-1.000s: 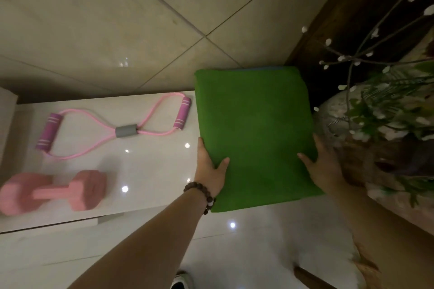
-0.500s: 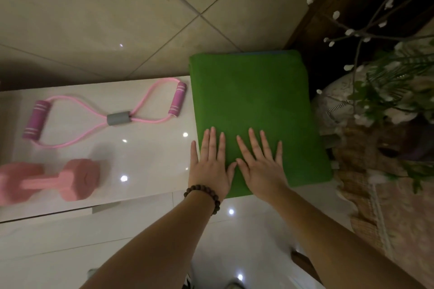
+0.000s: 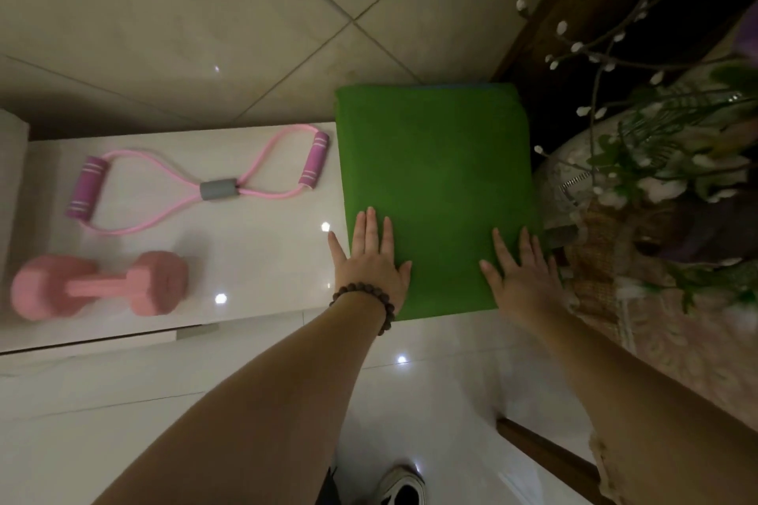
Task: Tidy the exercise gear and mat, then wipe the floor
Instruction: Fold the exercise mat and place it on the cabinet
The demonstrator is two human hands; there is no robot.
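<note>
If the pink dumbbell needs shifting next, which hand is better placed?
Left, probably. The left hand lies flat on the green mat's left edge, the side facing the pink dumbbell; the right hand rests at the mat's far edge.

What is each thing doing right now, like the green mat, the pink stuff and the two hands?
Green mat: folded flat on the white surface, both hands pressing its near part.
Left hand: open, fingers straight, flat on the mat's left edge.
Right hand: open, fingers spread, flat near the mat's right corner.
Pink resistance band: lying flat, untouched, left of the mat.
Pink dumbbell: lying on its side, untouched.
</note>
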